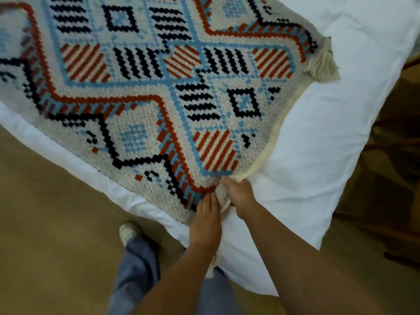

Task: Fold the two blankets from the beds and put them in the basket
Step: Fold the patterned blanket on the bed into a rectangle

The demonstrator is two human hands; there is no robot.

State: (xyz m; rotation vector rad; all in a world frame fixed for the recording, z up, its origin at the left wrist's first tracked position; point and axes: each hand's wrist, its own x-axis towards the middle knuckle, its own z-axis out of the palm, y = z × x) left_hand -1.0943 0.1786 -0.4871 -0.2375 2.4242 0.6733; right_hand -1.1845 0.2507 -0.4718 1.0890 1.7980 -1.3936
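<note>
Bedroom, tan carpet [45, 201] at lower left, white bed [329, 133] running diagonally across the frame.

Item 1: blanket [141, 92], cream knit with rust, blue and black diamonds. It lies spread flat on the bed, unfolded, filling the upper left and centre. One tassel [322, 64] sits at its far corner, upper right.

Item 2: left hand [205, 214], lower centre, fingers straight and flat on the near corner of the blanket, holding nothing. It likely pins the cloth so the corner does not slide.

Item 3: right hand [238, 196], just beside the left, fingers curled round the cream edge at the same corner. This grip probably readies the corner to be lifted for a first fold.

Item 4: shoe [129, 231] and jeans [136, 269], bottom centre, the person standing against the bed's side.

Not catalogued: basket and second blanket, both out of view. The blanket's left and top parts are cut off by the frame and blurred at the left. A cream strand below the left wrist may be another tassel. Dark wooden furniture [397, 155] at the right edge is too dim to identify.
</note>
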